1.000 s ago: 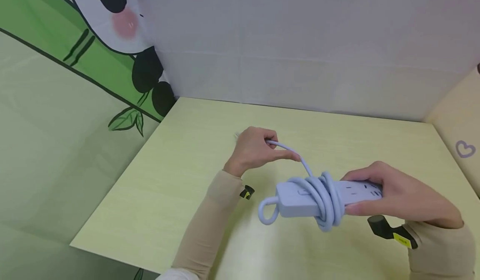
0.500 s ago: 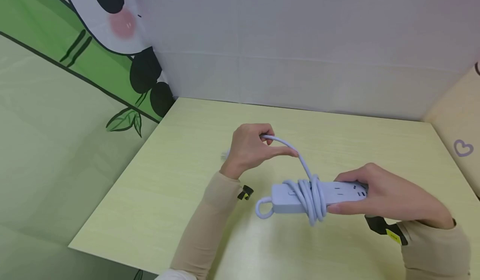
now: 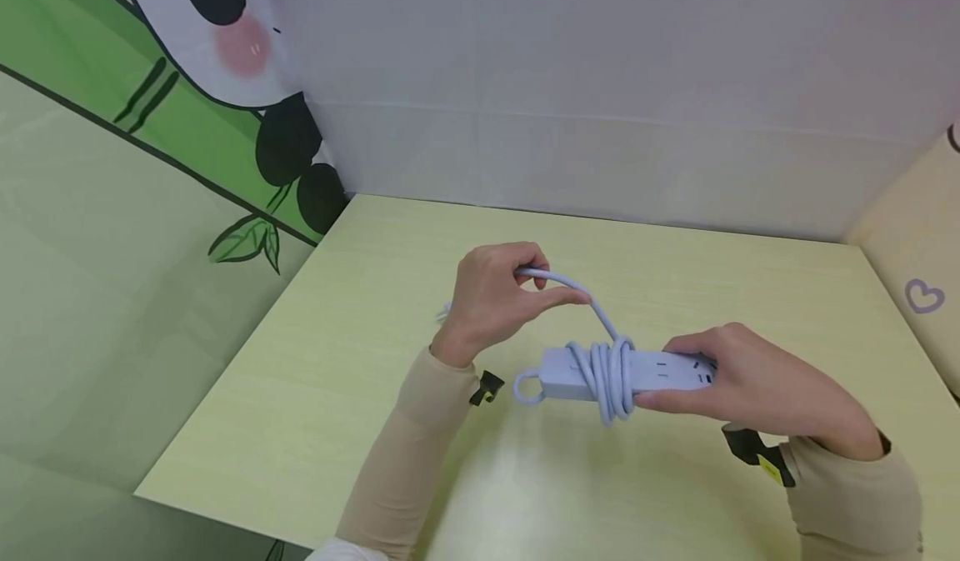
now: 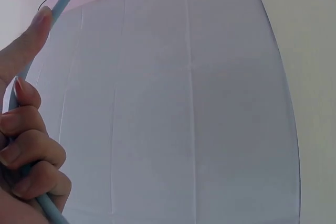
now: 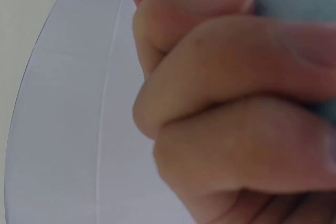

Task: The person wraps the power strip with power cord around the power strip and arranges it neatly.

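Note:
A white power strip [image 3: 564, 375] is held above the table, its outlets facing up. My right hand [image 3: 765, 382] grips its right end, thumb on the near side; in the right wrist view curled fingers [image 5: 226, 72] wrap under it. Several turns of its white cord [image 3: 609, 386] circle the middle of the strip, and a small loop sticks out at the left end. From the coil the cord rises to my left hand [image 3: 487, 298], whose fingers curl round it with the thumb stretched along it. Behind that wrist pokes the cord's far end, partly hidden.
The pale wooden table [image 3: 300, 394] lies beneath both hands. A plain light cloth wall [image 3: 600, 86] stands along its back edge, and a printed green panel [image 3: 150, 294] is at the left. Each wrist carries a small black camera mount [image 3: 487, 388].
The strip and my right hand have shifted left, and the strip tilts differently. My left hand has moved slightly left and away, still holding the cord.

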